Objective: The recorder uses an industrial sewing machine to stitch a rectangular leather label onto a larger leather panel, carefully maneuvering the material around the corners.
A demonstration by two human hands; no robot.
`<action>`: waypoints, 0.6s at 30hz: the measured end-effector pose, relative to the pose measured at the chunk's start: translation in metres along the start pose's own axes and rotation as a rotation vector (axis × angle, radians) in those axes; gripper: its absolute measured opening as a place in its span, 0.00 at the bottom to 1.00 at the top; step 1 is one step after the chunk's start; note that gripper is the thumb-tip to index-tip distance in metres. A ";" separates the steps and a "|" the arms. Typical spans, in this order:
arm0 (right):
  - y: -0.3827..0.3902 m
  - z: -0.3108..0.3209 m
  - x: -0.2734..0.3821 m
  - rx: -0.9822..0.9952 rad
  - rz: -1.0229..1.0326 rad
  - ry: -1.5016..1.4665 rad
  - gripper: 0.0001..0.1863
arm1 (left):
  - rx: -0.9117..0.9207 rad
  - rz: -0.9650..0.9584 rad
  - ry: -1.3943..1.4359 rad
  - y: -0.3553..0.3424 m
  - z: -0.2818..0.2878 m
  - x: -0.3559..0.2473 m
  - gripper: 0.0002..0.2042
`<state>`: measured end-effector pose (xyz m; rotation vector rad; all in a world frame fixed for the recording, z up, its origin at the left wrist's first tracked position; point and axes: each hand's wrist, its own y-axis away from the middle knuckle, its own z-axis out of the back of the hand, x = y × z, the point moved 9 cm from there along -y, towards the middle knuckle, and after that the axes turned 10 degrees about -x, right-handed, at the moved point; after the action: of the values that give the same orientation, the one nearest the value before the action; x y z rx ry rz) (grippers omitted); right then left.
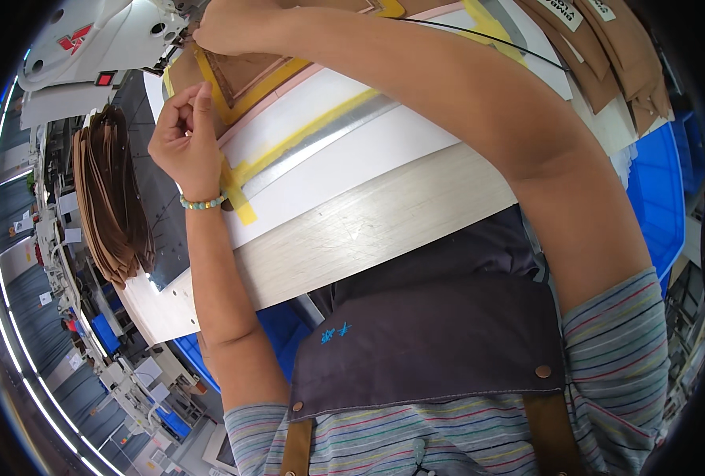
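My left hand (187, 143), with a beaded bracelet at the wrist, is raised at the near left corner of a yellow-bordered template (251, 101). Its fingers are curled in with the thumb against them, and nothing shows in them. Across the top reaches my right arm, and my right hand (241, 28) is at the head of a white sewing machine (91, 36). Those fingertips are bent together close to the needle area; what they pinch, if anything, is hidden. Brown material shows inside the template's border, beside a pink strip (289, 86). A white sheet with yellow tape (309, 131) lies under it.
A thick stack of brown pieces (113, 194) stands at the left of the table (360, 230). More labelled brown pieces (606, 47) lie at the far right. A blue bin (658, 198) is beyond the table's right end. A black cord (495, 38) crosses the sheet.
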<state>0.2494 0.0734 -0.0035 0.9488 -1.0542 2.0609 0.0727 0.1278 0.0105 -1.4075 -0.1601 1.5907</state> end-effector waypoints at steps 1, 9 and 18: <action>-0.001 -0.004 -0.001 0.000 0.000 0.000 0.14 | 0.008 -0.009 -0.003 -0.001 -0.002 0.000 0.05; 0.020 -0.014 0.016 0.060 -0.026 0.201 0.14 | 0.023 -0.022 -0.033 -0.001 0.000 0.001 0.05; 0.036 -0.005 0.023 0.108 0.231 0.379 0.11 | -0.012 0.010 0.025 -0.001 -0.003 -0.002 0.06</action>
<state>0.2079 0.0649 -0.0011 0.4706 -0.8886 2.3863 0.0753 0.1260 0.0117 -1.4395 -0.1482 1.5818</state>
